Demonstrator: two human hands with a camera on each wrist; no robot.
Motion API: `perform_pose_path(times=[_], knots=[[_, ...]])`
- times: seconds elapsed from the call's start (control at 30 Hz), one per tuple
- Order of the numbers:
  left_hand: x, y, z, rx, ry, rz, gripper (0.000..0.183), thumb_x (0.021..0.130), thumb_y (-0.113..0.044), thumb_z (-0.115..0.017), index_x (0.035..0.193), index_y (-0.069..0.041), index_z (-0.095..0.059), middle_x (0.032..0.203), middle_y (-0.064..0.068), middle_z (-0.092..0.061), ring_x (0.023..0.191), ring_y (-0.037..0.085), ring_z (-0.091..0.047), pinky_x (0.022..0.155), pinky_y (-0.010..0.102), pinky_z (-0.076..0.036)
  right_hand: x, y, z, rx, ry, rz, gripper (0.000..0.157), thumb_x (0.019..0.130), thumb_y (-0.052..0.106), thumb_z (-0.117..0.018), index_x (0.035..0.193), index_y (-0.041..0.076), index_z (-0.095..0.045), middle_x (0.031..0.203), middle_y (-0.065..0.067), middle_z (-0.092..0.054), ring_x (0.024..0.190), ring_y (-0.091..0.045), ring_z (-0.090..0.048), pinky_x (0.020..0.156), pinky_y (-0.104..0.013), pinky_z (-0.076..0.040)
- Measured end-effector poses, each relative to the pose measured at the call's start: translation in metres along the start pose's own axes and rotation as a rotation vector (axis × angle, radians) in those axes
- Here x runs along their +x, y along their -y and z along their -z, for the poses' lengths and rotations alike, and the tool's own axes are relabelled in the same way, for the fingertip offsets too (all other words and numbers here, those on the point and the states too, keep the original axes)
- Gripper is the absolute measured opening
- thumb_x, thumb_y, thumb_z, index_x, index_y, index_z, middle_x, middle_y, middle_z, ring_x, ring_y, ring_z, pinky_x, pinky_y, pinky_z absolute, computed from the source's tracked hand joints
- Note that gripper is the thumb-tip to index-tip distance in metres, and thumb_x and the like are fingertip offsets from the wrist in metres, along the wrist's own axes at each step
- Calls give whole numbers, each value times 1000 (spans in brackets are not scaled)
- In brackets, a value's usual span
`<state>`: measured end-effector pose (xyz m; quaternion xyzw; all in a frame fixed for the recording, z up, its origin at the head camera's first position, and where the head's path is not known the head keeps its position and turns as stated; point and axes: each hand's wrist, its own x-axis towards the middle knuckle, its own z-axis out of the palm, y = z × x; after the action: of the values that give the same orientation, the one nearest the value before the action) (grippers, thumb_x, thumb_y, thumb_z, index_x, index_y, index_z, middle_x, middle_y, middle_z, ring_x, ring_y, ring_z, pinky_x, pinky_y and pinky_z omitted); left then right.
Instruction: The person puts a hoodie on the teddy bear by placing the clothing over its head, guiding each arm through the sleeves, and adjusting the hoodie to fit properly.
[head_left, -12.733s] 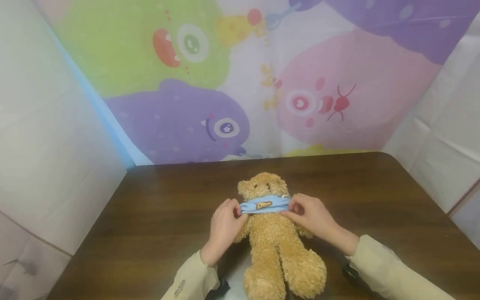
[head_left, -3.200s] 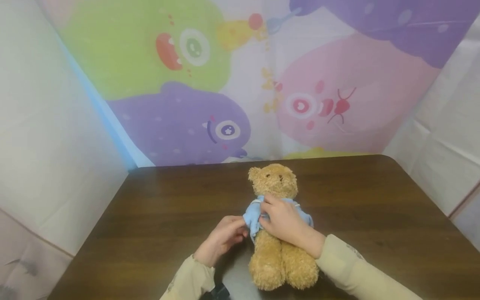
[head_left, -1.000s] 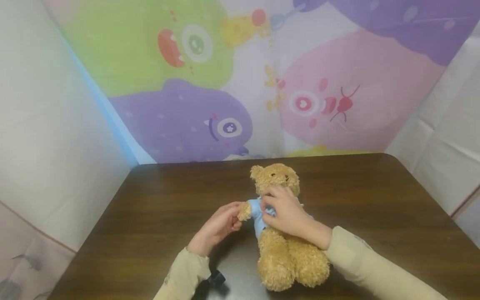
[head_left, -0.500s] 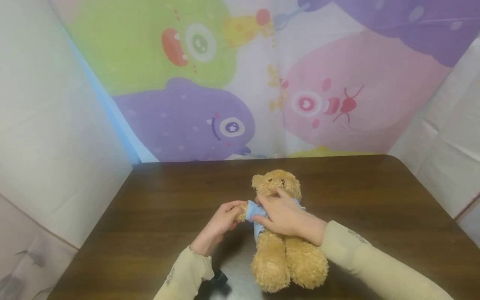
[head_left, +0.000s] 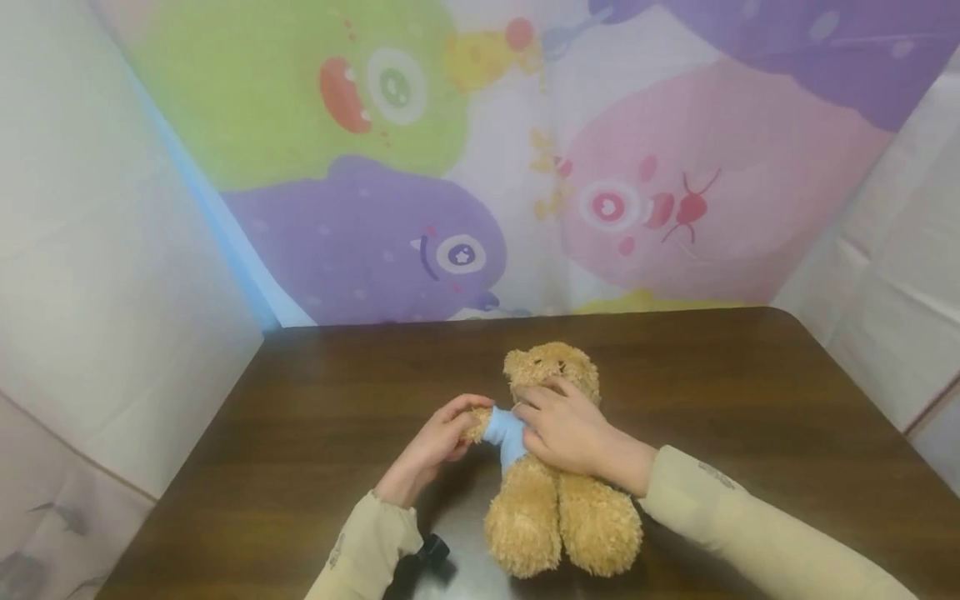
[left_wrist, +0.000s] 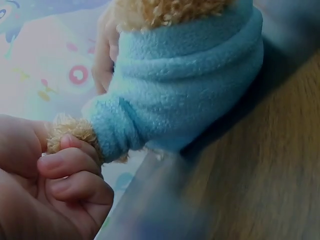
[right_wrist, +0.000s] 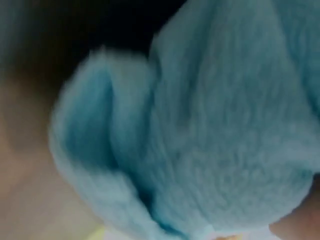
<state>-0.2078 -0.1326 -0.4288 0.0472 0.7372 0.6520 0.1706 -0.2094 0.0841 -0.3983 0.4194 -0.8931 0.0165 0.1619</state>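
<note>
A tan teddy bear (head_left: 525,517) lies on its back on the table, dressed in a light blue fleece shirt (head_left: 512,437). My left hand (head_left: 435,437) pinches the bear's furry paw (left_wrist: 72,132), which pokes out of the sleeve (left_wrist: 115,127). The curled fingers show clearly in the left wrist view. My right hand (head_left: 570,429) lies across the bear's chest and holds the shirt near the shoulder, thumb below and fingers above. It hides the shirt's front and the bear's other arm. In the right wrist view, folded blue fleece (right_wrist: 225,125) fills most of the picture.
The dark brown table (head_left: 360,400) has a rounded far right corner. Behind it hangs a cartoon-printed cloth (head_left: 390,242), with pale panels on both sides. A small black object (head_left: 433,552) is beside my left cuff.
Earlier the shirt was a band at the bear's neck; now it covers the torso. In the last second, the bear's lower body shifted slightly left, and my left hand kept hold of the paw.
</note>
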Motion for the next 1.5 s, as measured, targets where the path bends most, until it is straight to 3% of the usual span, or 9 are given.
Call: perform_pose_path(times=[0.2,0.37,0.5,0.7,0.97,1.2,1.33,1.43,1.5], knots=[[-3,11,-4,47,-26,31,35,86,-12,-43,118,-9,-56,57,-4,-42,42,7,-32,39,20,-28,-18,2,4,240,19,92,44,90,39,-50,125,12,-54,131,-3,-51,121,-19,-45,104,-47,-26],[-7,18,-5,64,-56,43,34,86,-13,-44,116,-10,-59,57,-4,-43,43,7,-34,40,20,-30,-30,10,4,343,-204,152,22,83,20,-63,104,14,-67,105,3,-67,99,-14,-61,91,-39,-43],[-7,18,-6,79,-55,26,36,86,-13,-44,118,-11,-60,60,-3,-45,43,7,-32,40,20,-29,-32,21,4,407,-317,21,24,76,15,-70,99,10,-67,95,-1,-68,87,-16,-64,75,-30,-51],[-8,14,-7,84,-62,13,33,89,-13,-45,118,-8,-60,56,-2,-43,42,8,-31,40,22,-28,-33,26,10,403,-216,-96,13,76,10,-68,88,13,-70,87,1,-63,84,-16,-60,74,-31,-50],[-6,14,2,90,-61,11,34,89,-11,-42,118,-4,-60,55,-1,-44,45,9,-34,43,22,-29,-35,17,10,533,-83,118,4,80,18,-67,79,18,-71,90,6,-58,91,-11,-54,83,-29,-45],[-2,16,12,173,-55,-1,32,90,-19,-48,116,-6,-59,58,1,-53,47,11,-42,45,24,-35,-47,13,9,540,-24,163,26,94,22,-47,113,18,-65,118,2,-56,120,-21,-45,105,-55,-18],[-7,11,18,224,-11,-54,31,91,-19,-48,117,-4,-57,63,2,-57,51,14,-45,49,26,-37,-58,6,5,686,-180,-32,27,92,11,-49,115,14,-62,121,-2,-57,117,-21,-48,104,-48,-25],[-12,3,17,372,22,-86,27,92,-18,-49,113,-4,-58,69,3,-58,59,14,-48,55,28,-39,-70,-7,5,694,-309,-370,21,88,8,-54,107,10,-62,109,-5,-61,101,-22,-56,89,-41,-42],[-14,-8,13,588,19,-123,24,90,-16,-49,109,-5,-61,78,4,-60,70,17,-50,64,32,-41,-78,-15,5,624,-272,-614,15,88,15,-55,100,7,-61,98,-5,-62,88,-20,-59,75,-37,-48]])
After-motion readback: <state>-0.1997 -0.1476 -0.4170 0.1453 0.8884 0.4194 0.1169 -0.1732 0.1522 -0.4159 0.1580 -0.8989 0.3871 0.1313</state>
